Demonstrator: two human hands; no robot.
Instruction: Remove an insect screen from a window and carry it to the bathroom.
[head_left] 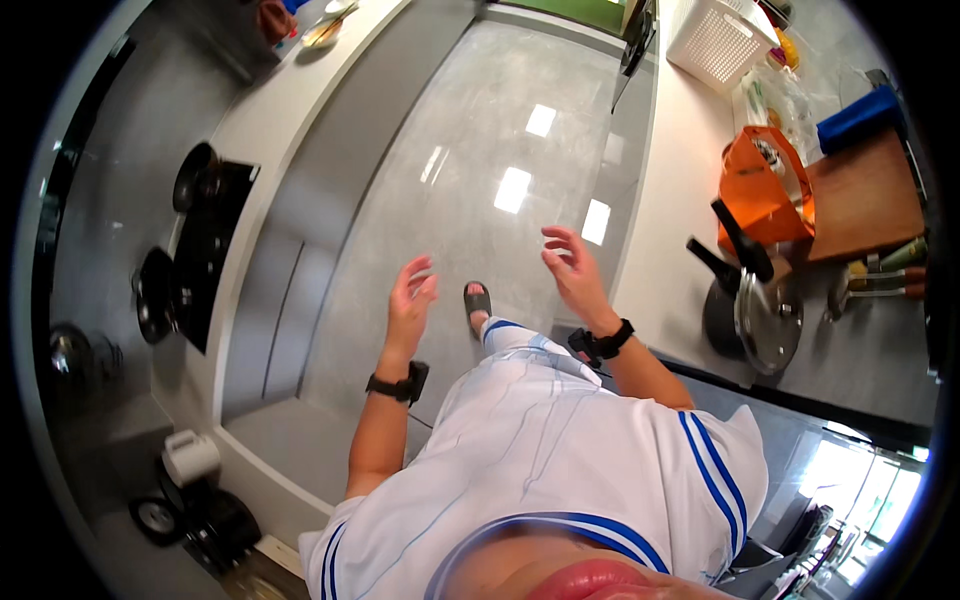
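Shirt of white fabric with blue-striped trim (560, 440) fills our near view. Next, the left hand (410, 298) and right hand (575, 268), both up over the aisle, well apart; fingers spread, loosely curled, nothing held in either. We log black wrist straps on both forearms.

Below and between the hands: one dark open-toed slipper (477, 300) on the glossy grey floor (400, 215).

Key relation: the silver-and-dark metal pot (768, 325) sits right of the right-hand fingers, on the white-topped right counter (665, 215). Right hand is nearer; left is well off. Its two long black handles angle forward and inward, toward the aisle. We judge the approach from the aisle side easiest; the orange bag (745, 195) just beyond crowds the handles, brown board (865, 200) beside it.

Edges: right counter's front edge lies between hand and pot; left counter (258, 130) bounds the other side. Farther, we mark a white perforated basket (718, 50).
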